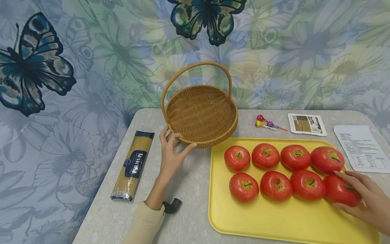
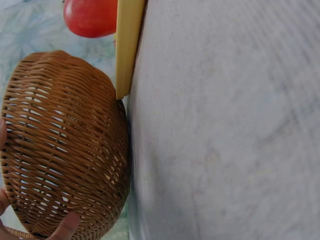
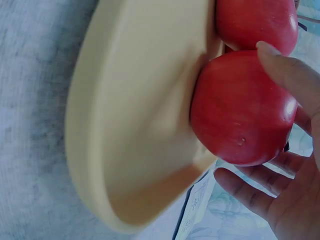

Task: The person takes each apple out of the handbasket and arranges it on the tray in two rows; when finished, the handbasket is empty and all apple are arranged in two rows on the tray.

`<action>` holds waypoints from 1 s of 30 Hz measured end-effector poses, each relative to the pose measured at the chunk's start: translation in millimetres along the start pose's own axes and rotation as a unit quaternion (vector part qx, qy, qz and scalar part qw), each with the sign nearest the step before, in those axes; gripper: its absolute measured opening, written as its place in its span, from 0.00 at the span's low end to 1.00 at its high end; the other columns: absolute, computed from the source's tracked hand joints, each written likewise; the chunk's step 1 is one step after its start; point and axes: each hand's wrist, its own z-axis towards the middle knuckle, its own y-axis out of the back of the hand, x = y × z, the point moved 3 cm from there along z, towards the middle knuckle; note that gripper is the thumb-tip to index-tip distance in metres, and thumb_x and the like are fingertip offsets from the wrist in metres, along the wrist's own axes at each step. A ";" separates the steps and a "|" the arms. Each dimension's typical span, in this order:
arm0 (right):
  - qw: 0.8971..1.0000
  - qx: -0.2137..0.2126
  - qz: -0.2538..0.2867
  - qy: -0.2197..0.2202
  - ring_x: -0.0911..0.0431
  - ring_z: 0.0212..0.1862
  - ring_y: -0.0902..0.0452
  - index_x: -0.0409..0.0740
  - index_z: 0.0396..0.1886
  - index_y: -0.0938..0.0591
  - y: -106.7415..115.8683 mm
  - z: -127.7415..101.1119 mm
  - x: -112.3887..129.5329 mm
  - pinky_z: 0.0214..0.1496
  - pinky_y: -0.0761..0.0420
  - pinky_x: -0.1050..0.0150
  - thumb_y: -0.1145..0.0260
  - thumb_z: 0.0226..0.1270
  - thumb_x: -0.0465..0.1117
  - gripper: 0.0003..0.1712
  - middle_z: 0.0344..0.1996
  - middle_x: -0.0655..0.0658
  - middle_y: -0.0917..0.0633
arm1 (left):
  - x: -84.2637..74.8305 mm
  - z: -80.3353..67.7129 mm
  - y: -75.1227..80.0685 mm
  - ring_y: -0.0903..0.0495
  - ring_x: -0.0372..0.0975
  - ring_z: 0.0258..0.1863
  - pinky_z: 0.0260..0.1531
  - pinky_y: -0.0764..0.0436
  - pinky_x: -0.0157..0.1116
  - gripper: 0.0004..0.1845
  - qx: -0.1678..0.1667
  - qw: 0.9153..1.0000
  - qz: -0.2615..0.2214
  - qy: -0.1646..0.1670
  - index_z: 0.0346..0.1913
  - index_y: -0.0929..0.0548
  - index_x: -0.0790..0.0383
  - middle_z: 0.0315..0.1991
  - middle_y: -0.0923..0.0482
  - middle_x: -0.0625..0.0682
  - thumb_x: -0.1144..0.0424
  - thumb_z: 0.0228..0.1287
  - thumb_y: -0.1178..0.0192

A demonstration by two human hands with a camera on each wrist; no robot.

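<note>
Eight tomatoes, all on the yellow tray [image 1: 274, 223], zero in the basket [image 1: 202, 117] so far. So by my read this is right at the start: nothing moved over yet, everything left to do.

Left hand [image 1: 172, 152] is gripping the basket's near rim, thumb curled over the edge and fingers under it, tipping the basket up a bit off the table [image 1: 189, 183]. In the left wrist view the weave sits right beside the tray's edge, close enough to look like touching.

Right hand [image 1: 362, 198] is cupped around the tomato [image 1: 339, 190] at the right end of the front row. Fingers are curled round it but spread loosely, and the fruit looks like it's resting on the tray, not lifted (the right wrist view shows it sitting against the tray's rim). I'd call that a grasp just forming.

Other stuff on the table: a spaghetti pack [image 1: 133, 165] to the left, lollipops [image 1: 266, 124], a sealed packet [image 1: 306, 124] and a printed sheet [image 1: 361, 147] behind the tray.
</note>
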 end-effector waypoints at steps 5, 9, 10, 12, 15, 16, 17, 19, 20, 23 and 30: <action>0.999 -0.032 0.015 0.003 0.30 0.55 0.41 0.43 0.72 0.35 -0.5 -3.1 1.1 0.70 0.58 0.83 0.16 0.39 0.42 0.58 0.59 0.27 0.35 | 1.9 1.8 1.0 0.37 0.56 0.69 0.53 0.20 0.55 0.24 0.002 1.000 0.000 0.001 0.47 0.27 0.57 0.75 0.57 0.55 0.52 0.54 0.26; 0.999 -0.038 0.019 0.005 0.29 0.58 0.43 0.41 0.71 0.35 1.7 -2.5 3.7 0.79 0.57 0.55 0.17 0.42 0.40 0.55 0.59 0.26 0.36 | 2.7 2.8 1.7 0.37 0.55 0.69 0.53 0.20 0.54 0.25 0.004 1.000 -0.001 0.005 0.48 0.26 0.59 0.75 0.58 0.54 0.52 0.54 0.26; 0.999 -0.037 0.020 0.004 0.29 0.59 0.44 0.41 0.72 0.35 2.5 -2.3 4.9 0.76 0.56 0.43 0.18 0.43 0.40 0.55 0.60 0.26 0.36 | 2.7 2.9 1.7 0.37 0.55 0.69 0.53 0.20 0.54 0.25 0.004 1.000 -0.002 0.006 0.48 0.26 0.60 0.75 0.57 0.54 0.52 0.55 0.26; 0.999 -0.037 0.022 0.005 0.29 0.59 0.45 0.42 0.72 0.36 4.4 -1.3 7.9 0.68 0.54 0.29 0.18 0.43 0.39 0.55 0.60 0.26 0.36 | 2.9 3.2 1.9 0.37 0.54 0.69 0.53 0.20 0.54 0.26 0.004 1.000 -0.001 0.007 0.48 0.26 0.63 0.75 0.57 0.54 0.52 0.55 0.26; 0.999 -0.039 0.017 0.011 0.30 0.60 0.45 0.44 0.73 0.36 7.5 0.6 13.1 0.71 0.52 0.31 0.18 0.42 0.39 0.56 0.61 0.27 0.36 | 3.4 3.5 1.7 0.37 0.54 0.69 0.53 0.20 0.53 0.26 0.003 1.000 -0.001 0.003 0.47 0.26 0.64 0.75 0.56 0.56 0.52 0.54 0.26; 0.999 -0.038 0.012 0.012 0.30 0.60 0.45 0.45 0.73 0.36 8.4 1.0 14.8 0.77 0.53 0.41 0.18 0.42 0.39 0.56 0.61 0.28 0.36 | 3.7 3.4 1.5 0.37 0.54 0.69 0.52 0.19 0.52 0.26 0.002 1.000 -0.001 0.002 0.47 0.26 0.63 0.75 0.56 0.56 0.52 0.54 0.26; 0.999 -0.035 0.009 0.011 0.30 0.59 0.45 0.46 0.73 0.36 9.1 1.5 17.1 0.75 0.48 0.39 0.18 0.42 0.39 0.56 0.61 0.28 0.36 | 3.9 3.5 1.2 0.37 0.53 0.69 0.52 0.19 0.52 0.25 0.001 1.000 -0.002 0.001 0.46 0.26 0.63 0.75 0.56 0.56 0.52 0.54 0.26; 1.000 -0.026 0.007 0.007 0.31 0.59 0.45 0.48 0.73 0.36 10.1 2.6 21.4 0.71 0.41 0.36 0.18 0.42 0.39 0.56 0.61 0.28 0.36 | 4.3 3.4 0.6 0.36 0.53 0.69 0.52 0.19 0.52 0.25 -0.001 1.000 -0.001 -0.001 0.46 0.25 0.61 0.75 0.56 0.57 0.52 0.54 0.26; 1.000 -0.023 0.006 0.006 0.31 0.59 0.45 0.48 0.73 0.35 10.4 3.3 23.4 0.68 0.37 0.35 0.18 0.42 0.40 0.55 0.61 0.28 0.35 | 4.0 3.3 0.4 0.36 0.52 0.69 0.51 0.19 0.52 0.25 -0.003 1.000 0.001 -0.002 0.46 0.25 0.61 0.75 0.56 0.57 0.51 0.54 0.26; 1.000 -0.015 0.006 0.006 0.31 0.59 0.46 0.48 0.72 0.34 11.0 5.3 28.3 0.48 0.37 0.23 0.18 0.42 0.40 0.55 0.61 0.28 0.36 | 3.0 2.6 0.4 0.36 0.51 0.69 0.51 0.18 0.51 0.25 -0.007 1.000 0.007 -0.005 0.45 0.25 0.61 0.75 0.55 0.57 0.51 0.53 0.26; 0.996 -0.055 0.023 0.059 0.31 0.58 0.43 0.46 0.69 0.30 14.3 9.2 43.5 0.71 0.56 0.27 0.16 0.36 0.38 0.55 0.61 0.29 0.33 | -0.6 1.5 2.5 0.38 0.51 0.71 0.51 0.18 0.51 0.24 -0.008 1.000 0.025 -0.008 0.46 0.26 0.58 0.74 0.54 0.59 0.51 0.53 0.26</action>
